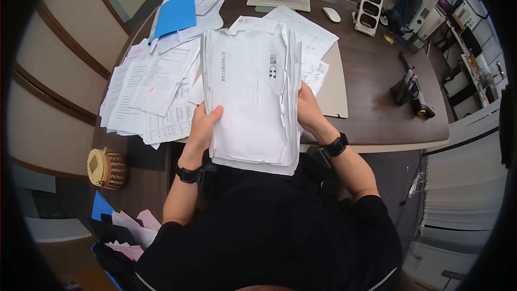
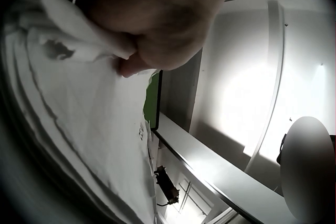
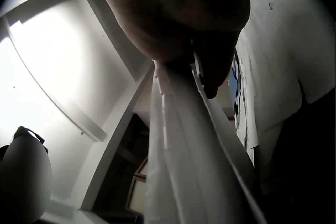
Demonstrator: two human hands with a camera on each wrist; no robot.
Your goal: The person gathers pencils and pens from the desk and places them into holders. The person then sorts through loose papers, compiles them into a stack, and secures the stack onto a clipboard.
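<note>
A thick stack of large white paper envelopes (image 1: 247,113) with worn, torn edges and dark printed marks is held in front of the body, over the desk's near edge. My left hand (image 1: 204,124) grips its left side, the thumb lying on the top face and the other fingers hidden underneath. On the opposite side my right hand (image 1: 311,110) holds the stack by its right edge. Close up in the left wrist view, the left hand (image 2: 163,29) pinches the white paper. Layered edges run down from the right hand (image 3: 184,14) in the right wrist view.
Loose printed sheets (image 1: 161,81) and a blue folder (image 1: 175,17) cover the desk's left side. More papers (image 1: 307,29) lie behind the stack. A keyboard (image 1: 278,1), mouse (image 1: 332,15) and pen holder (image 1: 404,91) stand farther off. A woven basket (image 1: 107,168) is at lower left.
</note>
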